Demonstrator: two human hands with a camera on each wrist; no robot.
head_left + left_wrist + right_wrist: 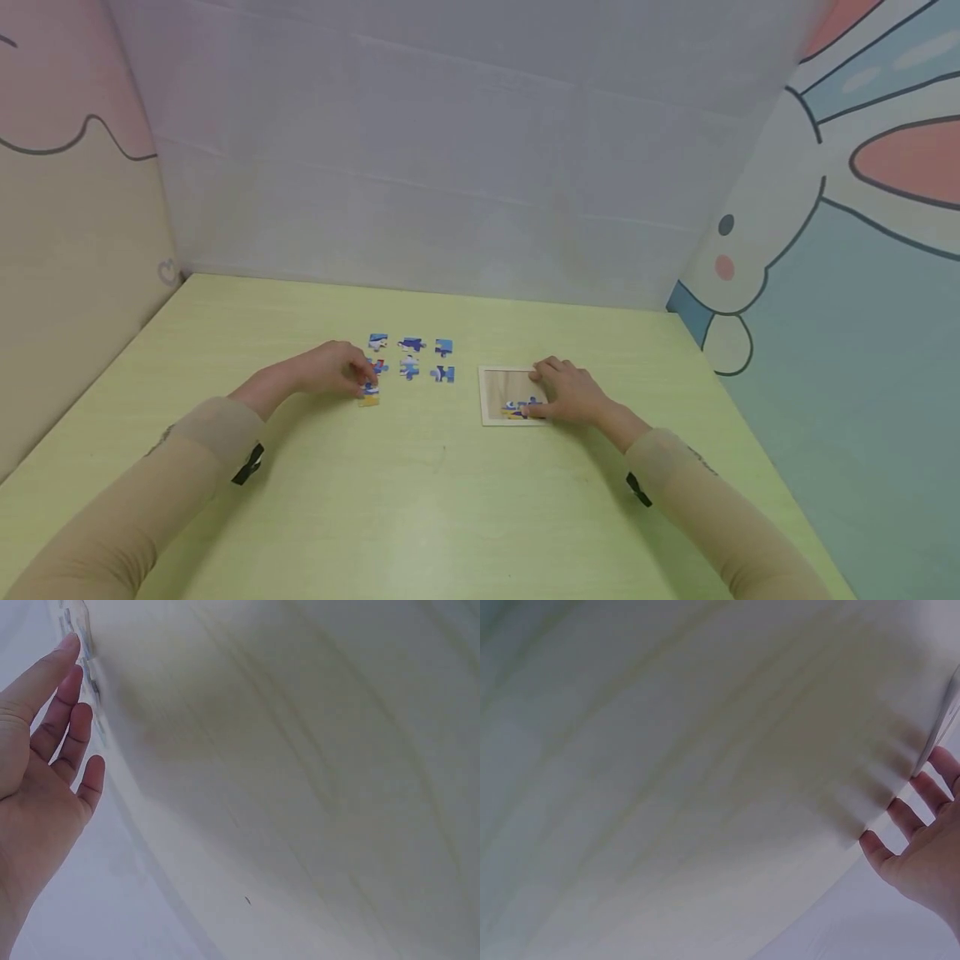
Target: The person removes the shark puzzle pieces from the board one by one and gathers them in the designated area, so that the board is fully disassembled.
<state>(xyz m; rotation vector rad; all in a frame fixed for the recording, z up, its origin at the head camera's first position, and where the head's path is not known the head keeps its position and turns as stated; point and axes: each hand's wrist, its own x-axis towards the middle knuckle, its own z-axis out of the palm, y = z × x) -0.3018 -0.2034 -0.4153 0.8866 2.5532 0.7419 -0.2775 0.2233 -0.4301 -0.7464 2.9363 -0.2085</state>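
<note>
At the left group of jigsaw pieces, my left hand (pixel 337 368) has its fingertips right at a blue-and-yellow puzzle piece (pixel 368 400) in the lower left of the group. A red-and-blue piece (pixel 381 366) lies just beyond those fingers. In the left wrist view the fingers (pixel 73 735) are loosely bent, and the pieces there are blurred. My right hand (pixel 573 393) rests spread over the right side of a square wooden puzzle tray (pixel 483 398), hiding that side. Its thumb touches joined pieces (pixel 514 409) inside the tray's lower part. Fingertips (pixel 867 835) reach the table beside the tray.
Several more blue puzzle pieces (pixel 408 367) lie flat in loose rows left of the tray. The pale yellow table (pixel 420 500) meets a white sheet (pixel 420 167) at the back. Painted walls (pixel 862 333) stand on both sides.
</note>
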